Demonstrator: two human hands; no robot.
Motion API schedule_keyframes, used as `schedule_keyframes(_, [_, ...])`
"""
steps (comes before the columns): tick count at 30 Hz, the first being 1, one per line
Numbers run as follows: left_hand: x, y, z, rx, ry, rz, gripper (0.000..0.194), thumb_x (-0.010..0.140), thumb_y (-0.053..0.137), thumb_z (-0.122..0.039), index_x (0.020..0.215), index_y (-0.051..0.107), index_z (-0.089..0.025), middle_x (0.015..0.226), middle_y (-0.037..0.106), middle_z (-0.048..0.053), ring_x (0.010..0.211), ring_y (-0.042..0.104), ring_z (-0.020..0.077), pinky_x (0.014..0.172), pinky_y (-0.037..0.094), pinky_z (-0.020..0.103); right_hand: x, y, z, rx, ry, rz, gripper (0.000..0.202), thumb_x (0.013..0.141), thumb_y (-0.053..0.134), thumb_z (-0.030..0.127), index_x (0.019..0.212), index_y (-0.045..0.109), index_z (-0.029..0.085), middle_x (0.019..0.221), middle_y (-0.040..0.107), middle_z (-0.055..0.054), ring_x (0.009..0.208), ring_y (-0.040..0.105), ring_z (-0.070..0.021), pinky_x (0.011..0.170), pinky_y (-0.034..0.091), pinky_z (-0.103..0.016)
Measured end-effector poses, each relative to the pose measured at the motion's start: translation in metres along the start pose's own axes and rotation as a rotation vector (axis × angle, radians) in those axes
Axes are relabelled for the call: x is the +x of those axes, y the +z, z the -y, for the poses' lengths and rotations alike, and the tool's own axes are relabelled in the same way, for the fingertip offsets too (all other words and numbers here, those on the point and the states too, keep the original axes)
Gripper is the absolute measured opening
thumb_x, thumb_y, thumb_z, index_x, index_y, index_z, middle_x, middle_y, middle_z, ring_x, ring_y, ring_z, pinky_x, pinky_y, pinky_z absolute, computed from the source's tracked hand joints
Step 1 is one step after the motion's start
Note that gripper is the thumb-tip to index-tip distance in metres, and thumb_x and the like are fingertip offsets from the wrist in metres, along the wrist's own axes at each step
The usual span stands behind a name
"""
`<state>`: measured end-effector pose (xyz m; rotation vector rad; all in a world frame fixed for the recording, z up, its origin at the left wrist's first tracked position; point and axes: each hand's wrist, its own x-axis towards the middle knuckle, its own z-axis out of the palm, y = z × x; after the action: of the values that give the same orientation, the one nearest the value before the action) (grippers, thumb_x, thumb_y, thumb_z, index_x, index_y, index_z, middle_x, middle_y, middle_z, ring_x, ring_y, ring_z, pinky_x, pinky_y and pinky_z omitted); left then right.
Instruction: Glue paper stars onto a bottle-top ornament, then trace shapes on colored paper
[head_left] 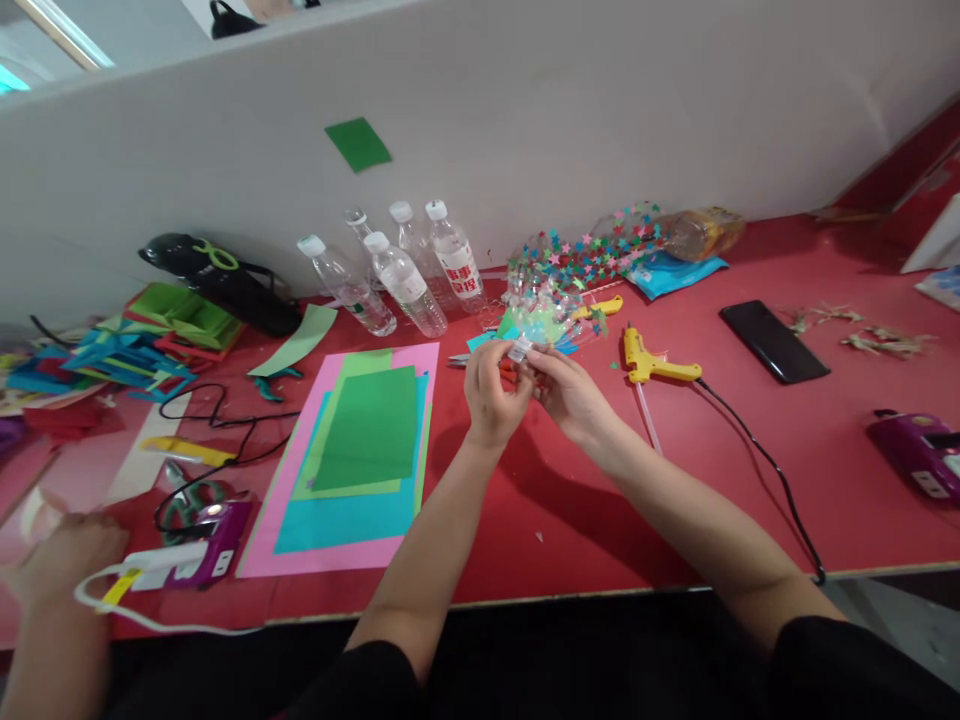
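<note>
Both of my hands meet above the red table (pixel 570 540), near the middle of the view. My left hand (pixel 493 392) and my right hand (pixel 568 392) pinch a small whitish, clear piece (pixel 520 348) between their fingertips. Its exact nature is too small to tell. Just behind the fingers lies a clear plastic shape with green and blue bits (pixel 544 305). Scissors (pixel 459 360) show partly beside my left hand. A yellow glue gun (pixel 660 368) rests to the right of my right hand, its black cord running toward the front edge.
Clear bottles (pixel 409 290) stand at the back. Stacked coloured paper (pixel 367 430) lies left of my arms. A phone (pixel 772 340) and purple power socket (pixel 919 455) are at right. Another person's hand (pixel 71 555) is at far left, near a second purple socket (pixel 217 540).
</note>
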<state>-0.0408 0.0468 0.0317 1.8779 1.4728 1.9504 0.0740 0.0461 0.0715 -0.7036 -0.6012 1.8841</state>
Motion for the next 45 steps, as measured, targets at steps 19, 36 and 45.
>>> schedule_keyframes(19, [-0.030, 0.033, -0.038, -0.807, -0.894, -0.082, 0.017, 0.076, 0.057, -0.023, 0.092, 0.056, -0.020, 0.095, 0.066, 0.003, 0.095, 0.064, 0.0135, 0.093, 0.046, 0.031, 0.001, -0.035, -0.016, -0.434, -0.300, -0.097, 0.019, 0.073, 0.070, 0.036, 0.084, 0.065, 0.021, 0.087, 0.064, 0.000, 0.086, 0.057, -0.0140, 0.085, 0.043, -0.029])
schedule_keyframes(36, [-0.042, 0.037, -0.034, -0.889, -1.036, -0.053, 0.016, 0.070, 0.057, -0.022, 0.086, 0.056, -0.021, 0.086, 0.064, 0.001, 0.081, 0.062, 0.0110, 0.079, 0.046, 0.025, 0.002, -0.044, -0.018, -0.364, -0.175, -0.138, 0.025, 0.068, 0.073, 0.039, 0.071, 0.055, 0.020, 0.063, 0.057, 0.004, 0.059, 0.052, -0.0098, 0.060, 0.041, -0.026])
schedule_keyframes(45, [-0.041, 0.038, -0.030, -0.905, -1.104, -0.071, 0.012, 0.068, 0.055, -0.021, 0.080, 0.055, -0.020, 0.081, 0.063, -0.001, 0.073, 0.060, 0.0091, 0.074, 0.043, 0.023, 0.003, -0.044, -0.022, -0.349, -0.155, -0.112, 0.025, 0.068, 0.072, 0.037, 0.072, 0.053, 0.021, 0.060, 0.057, 0.006, 0.056, 0.052, -0.0095, 0.058, 0.041, -0.026])
